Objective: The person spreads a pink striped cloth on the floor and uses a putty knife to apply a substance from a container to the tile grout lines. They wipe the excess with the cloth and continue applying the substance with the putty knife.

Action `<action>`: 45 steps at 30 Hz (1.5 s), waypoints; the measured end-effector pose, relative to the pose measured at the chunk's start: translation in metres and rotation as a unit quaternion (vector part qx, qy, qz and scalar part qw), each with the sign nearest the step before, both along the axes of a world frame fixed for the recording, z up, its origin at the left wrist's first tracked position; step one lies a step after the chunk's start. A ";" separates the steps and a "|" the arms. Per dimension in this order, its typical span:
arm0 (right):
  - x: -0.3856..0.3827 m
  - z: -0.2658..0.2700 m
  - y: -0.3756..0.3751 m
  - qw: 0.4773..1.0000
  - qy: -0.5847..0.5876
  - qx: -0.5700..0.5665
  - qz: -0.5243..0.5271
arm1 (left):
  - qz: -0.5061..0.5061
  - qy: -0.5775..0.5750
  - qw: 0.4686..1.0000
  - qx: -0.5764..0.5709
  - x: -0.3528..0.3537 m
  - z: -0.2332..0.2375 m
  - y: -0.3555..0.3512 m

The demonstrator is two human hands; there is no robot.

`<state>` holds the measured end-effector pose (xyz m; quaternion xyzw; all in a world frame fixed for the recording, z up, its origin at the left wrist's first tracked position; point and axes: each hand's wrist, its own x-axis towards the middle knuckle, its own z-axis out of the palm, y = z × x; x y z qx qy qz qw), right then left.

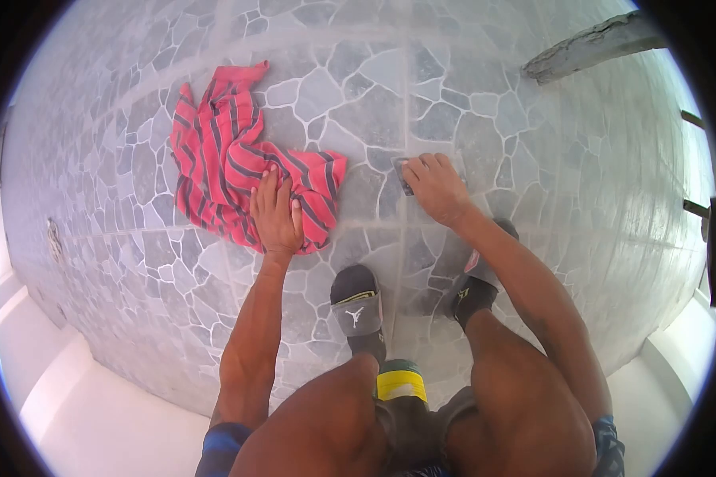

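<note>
A red cloth with dark stripes (223,151) lies crumpled on the stone-patterned floor (366,115), left of centre. On its lower right part rests my left hand (276,215), palm down with the fingers stretched out, not gripping the cloth. My right hand (439,189) is on the floor right of centre, its fingers curled over a small dark flat object (403,176). Only the left edge of that object shows; the hand covers the rest.
My feet in dark slides (358,314) stand below the hands. A yellow and green container (402,383) is between my legs. A rough wooden post (593,49) stands at the upper right. Low white walls (64,374) border the floor at both lower sides.
</note>
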<state>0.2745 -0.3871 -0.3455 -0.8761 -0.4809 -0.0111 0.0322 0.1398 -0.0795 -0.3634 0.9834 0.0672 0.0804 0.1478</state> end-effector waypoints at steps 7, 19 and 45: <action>0.002 0.001 0.003 1.000 0.021 0.016 -0.013 | 0.001 0.004 1.000 0.002 -0.003 0.000 -0.001; 0.005 0.003 0.007 1.000 0.023 -0.001 -0.009 | 0.000 0.012 1.000 0.002 -0.003 -0.001 -0.001; 0.065 0.002 0.007 0.898 0.366 0.054 -0.239 | -0.008 -0.001 1.000 0.003 -0.003 0.001 -0.004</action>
